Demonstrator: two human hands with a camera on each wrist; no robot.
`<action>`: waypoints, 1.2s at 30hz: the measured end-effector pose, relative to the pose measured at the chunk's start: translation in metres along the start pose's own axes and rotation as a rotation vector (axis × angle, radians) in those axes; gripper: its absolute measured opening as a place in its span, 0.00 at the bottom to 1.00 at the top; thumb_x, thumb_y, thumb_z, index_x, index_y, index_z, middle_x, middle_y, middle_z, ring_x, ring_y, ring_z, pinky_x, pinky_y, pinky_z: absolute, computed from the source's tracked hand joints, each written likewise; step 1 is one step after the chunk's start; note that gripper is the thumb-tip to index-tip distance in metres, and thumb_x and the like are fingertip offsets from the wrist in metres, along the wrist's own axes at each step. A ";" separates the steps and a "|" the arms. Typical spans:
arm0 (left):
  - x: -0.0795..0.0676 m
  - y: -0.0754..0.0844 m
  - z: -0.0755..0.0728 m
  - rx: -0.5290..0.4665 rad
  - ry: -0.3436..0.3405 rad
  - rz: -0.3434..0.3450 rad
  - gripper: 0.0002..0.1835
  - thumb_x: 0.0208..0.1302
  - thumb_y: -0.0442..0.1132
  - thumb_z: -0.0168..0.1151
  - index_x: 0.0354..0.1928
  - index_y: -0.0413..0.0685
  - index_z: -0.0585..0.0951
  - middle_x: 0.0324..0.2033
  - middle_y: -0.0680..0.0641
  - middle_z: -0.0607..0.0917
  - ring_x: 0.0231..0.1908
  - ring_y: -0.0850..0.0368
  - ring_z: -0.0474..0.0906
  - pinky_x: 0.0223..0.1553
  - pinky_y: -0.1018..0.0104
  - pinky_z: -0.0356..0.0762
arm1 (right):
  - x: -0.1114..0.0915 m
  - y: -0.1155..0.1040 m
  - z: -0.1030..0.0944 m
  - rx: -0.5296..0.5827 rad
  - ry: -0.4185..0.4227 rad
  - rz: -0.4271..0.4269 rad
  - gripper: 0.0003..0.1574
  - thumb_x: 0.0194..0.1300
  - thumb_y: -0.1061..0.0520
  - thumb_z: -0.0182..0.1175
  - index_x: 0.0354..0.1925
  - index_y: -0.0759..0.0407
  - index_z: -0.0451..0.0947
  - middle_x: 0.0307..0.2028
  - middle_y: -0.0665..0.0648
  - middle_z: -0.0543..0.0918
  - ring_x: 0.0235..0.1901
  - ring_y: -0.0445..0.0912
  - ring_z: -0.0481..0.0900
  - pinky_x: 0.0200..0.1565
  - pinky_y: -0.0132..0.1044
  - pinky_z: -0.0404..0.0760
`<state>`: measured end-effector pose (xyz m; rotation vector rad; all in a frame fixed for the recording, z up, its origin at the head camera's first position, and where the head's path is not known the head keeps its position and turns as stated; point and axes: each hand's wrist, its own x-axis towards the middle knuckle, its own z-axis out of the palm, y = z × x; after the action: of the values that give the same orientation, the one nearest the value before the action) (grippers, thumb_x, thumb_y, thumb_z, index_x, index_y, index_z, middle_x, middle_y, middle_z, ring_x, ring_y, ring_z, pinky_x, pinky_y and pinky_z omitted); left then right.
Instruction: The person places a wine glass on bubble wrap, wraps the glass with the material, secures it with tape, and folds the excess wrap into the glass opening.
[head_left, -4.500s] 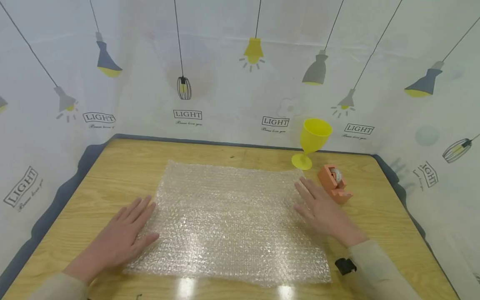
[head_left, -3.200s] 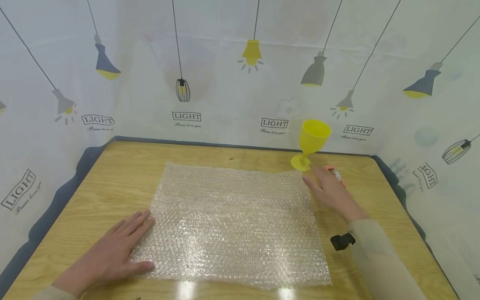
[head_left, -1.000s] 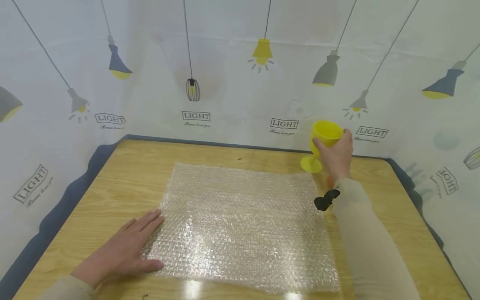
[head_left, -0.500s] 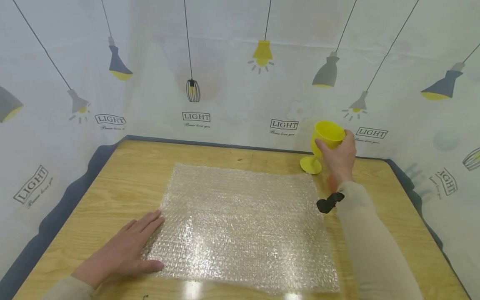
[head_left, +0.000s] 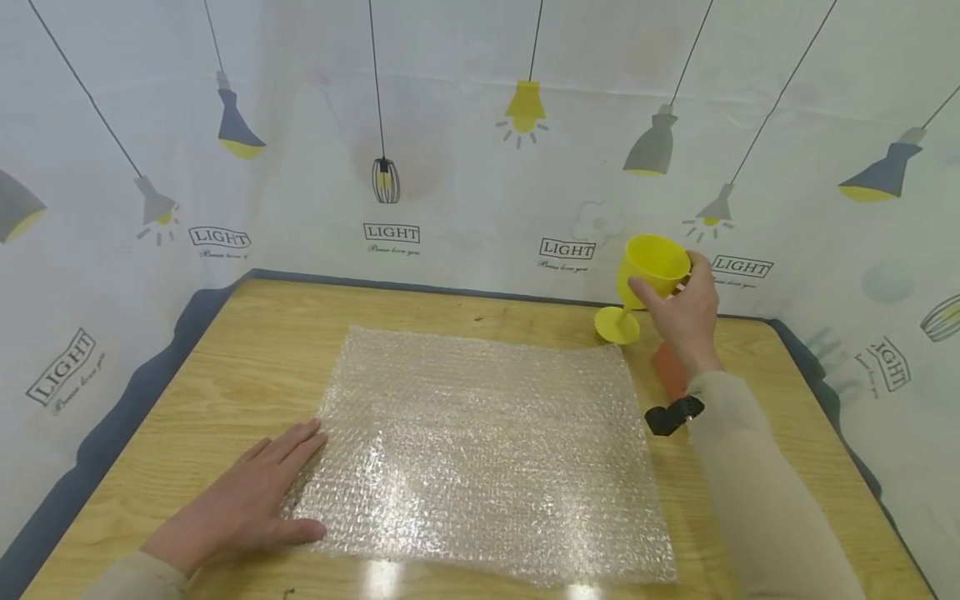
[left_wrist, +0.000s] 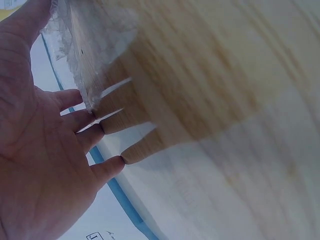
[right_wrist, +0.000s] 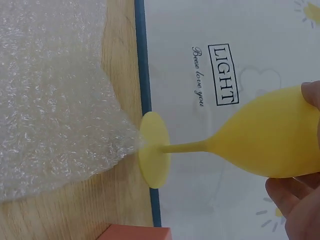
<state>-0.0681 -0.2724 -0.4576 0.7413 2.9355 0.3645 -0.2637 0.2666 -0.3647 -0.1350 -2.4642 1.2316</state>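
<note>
A yellow goblet (head_left: 637, 279) is gripped around its bowl by my right hand (head_left: 688, 321) at the back right of the table. In the right wrist view the goblet (right_wrist: 265, 135) shows its thin stem and round foot, with a corner of the bubble wrap (right_wrist: 55, 100) in front of that foot. Whether the foot touches the table I cannot tell. The clear bubble wrap (head_left: 480, 450) lies spread flat on the table. My left hand (head_left: 240, 504) rests at its left edge with fingers extended; the left wrist view shows those fingers spread at the tabletop.
An orange tape dispenser (head_left: 668, 372) stands beside the wrap's right edge, mostly hidden behind my right hand and wrist. The wooden table (head_left: 225, 350) meets a white lamp-patterned curtain (head_left: 450, 150) at the back and sides.
My right hand left the bubble wrap's right side, moved to the goblet and took hold of its bowl. Just now the goblet has shifted slightly up and left. The left hand slid slightly nearer me earlier.
</note>
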 end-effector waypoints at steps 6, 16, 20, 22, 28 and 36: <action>0.000 0.000 0.000 -0.009 -0.008 -0.008 0.62 0.56 0.80 0.59 0.77 0.37 0.62 0.77 0.34 0.62 0.74 0.34 0.61 0.68 0.29 0.64 | -0.009 -0.009 -0.003 -0.002 -0.025 -0.059 0.55 0.65 0.44 0.72 0.76 0.63 0.54 0.67 0.66 0.71 0.66 0.59 0.71 0.68 0.54 0.74; 0.001 0.000 -0.002 -0.009 -0.014 -0.003 0.62 0.57 0.80 0.59 0.77 0.36 0.62 0.77 0.34 0.62 0.74 0.34 0.60 0.69 0.29 0.64 | -0.023 -0.021 -0.009 0.028 -0.045 -0.178 0.52 0.63 0.50 0.74 0.74 0.64 0.58 0.65 0.65 0.72 0.63 0.58 0.73 0.66 0.57 0.75; 0.001 0.000 -0.002 -0.012 -0.020 -0.008 0.62 0.56 0.80 0.58 0.77 0.37 0.61 0.77 0.34 0.61 0.75 0.34 0.59 0.69 0.29 0.63 | -0.028 -0.027 -0.012 0.024 -0.067 -0.199 0.51 0.63 0.50 0.74 0.74 0.64 0.58 0.65 0.65 0.72 0.62 0.57 0.73 0.66 0.57 0.76; 0.001 0.000 -0.003 -0.015 -0.020 -0.008 0.62 0.56 0.80 0.58 0.77 0.37 0.61 0.77 0.34 0.61 0.75 0.34 0.59 0.70 0.29 0.62 | -0.029 -0.028 -0.013 0.019 -0.077 -0.205 0.51 0.63 0.51 0.74 0.74 0.64 0.59 0.65 0.65 0.72 0.62 0.57 0.73 0.66 0.55 0.77; 0.001 0.001 -0.004 -0.019 -0.022 -0.009 0.62 0.56 0.80 0.58 0.77 0.37 0.61 0.78 0.35 0.61 0.75 0.34 0.59 0.70 0.29 0.61 | -0.034 -0.029 -0.015 0.012 -0.101 -0.221 0.50 0.62 0.53 0.74 0.73 0.63 0.60 0.65 0.62 0.73 0.60 0.54 0.75 0.61 0.34 0.79; 0.003 0.002 -0.007 -0.010 -0.026 -0.011 0.63 0.56 0.81 0.57 0.77 0.36 0.61 0.77 0.34 0.61 0.75 0.34 0.59 0.71 0.30 0.61 | -0.042 -0.027 -0.017 0.041 -0.153 -0.234 0.51 0.62 0.54 0.75 0.74 0.63 0.59 0.65 0.63 0.74 0.59 0.54 0.75 0.54 0.20 0.75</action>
<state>-0.0704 -0.2707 -0.4508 0.7224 2.9099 0.3646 -0.2163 0.2524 -0.3463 0.2609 -2.4937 1.2295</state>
